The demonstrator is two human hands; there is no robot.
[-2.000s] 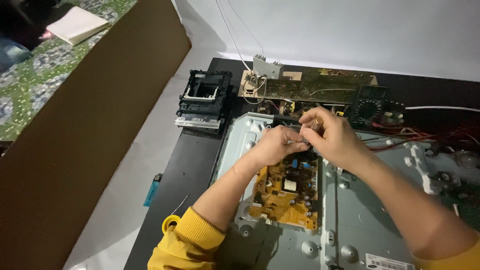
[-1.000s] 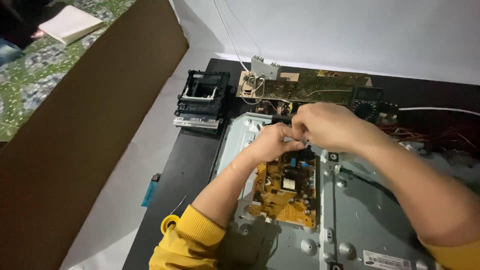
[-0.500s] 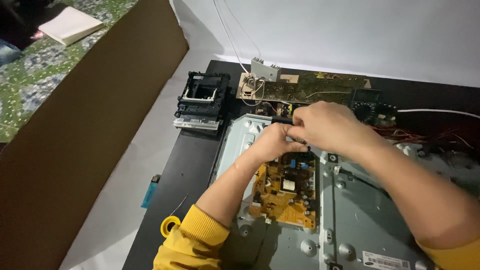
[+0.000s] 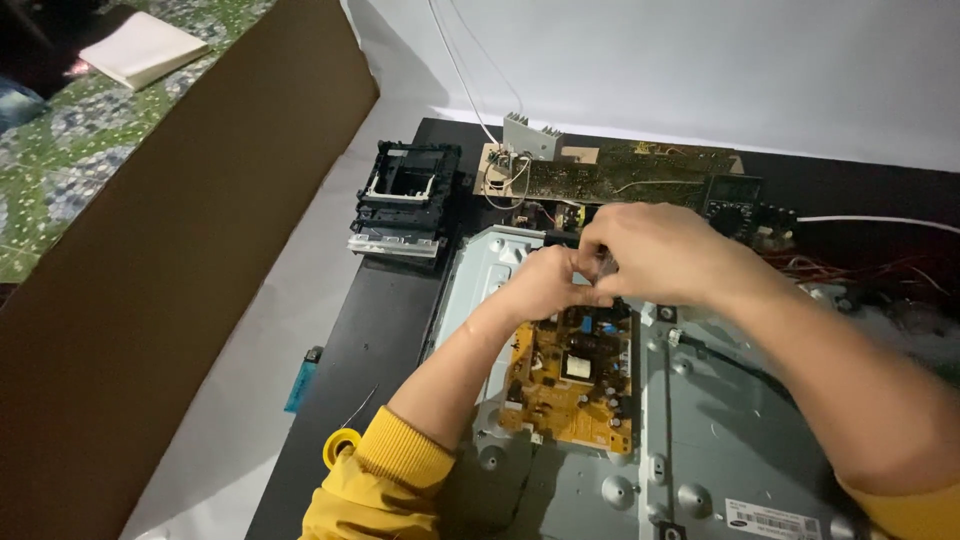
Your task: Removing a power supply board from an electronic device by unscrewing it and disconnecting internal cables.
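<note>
My left hand (image 4: 545, 283) and my right hand (image 4: 655, 250) meet above the top edge of a yellow circuit board (image 4: 570, 380) that is mounted on a grey metal chassis (image 4: 700, 440). The fingers of both hands are pinched together on a small dark part (image 4: 603, 266) at the board's upper end; what exactly it is cannot be made out. Both arms wear yellow sleeves. A black cable (image 4: 720, 355) runs across the chassis under my right forearm.
A black plastic mechanism (image 4: 405, 200) sits left of the chassis on the black table. Behind it lie a green circuit board (image 4: 620, 180) with a metal heat sink (image 4: 528, 136), white wires and red wires (image 4: 880, 275). A brown cardboard panel (image 4: 180, 270) stands at left; a blue lighter (image 4: 303, 378) lies on the white sheet.
Both hands stay pinched at the top of the yellow board, with only slight shifts. The camera view has drifted a little.
</note>
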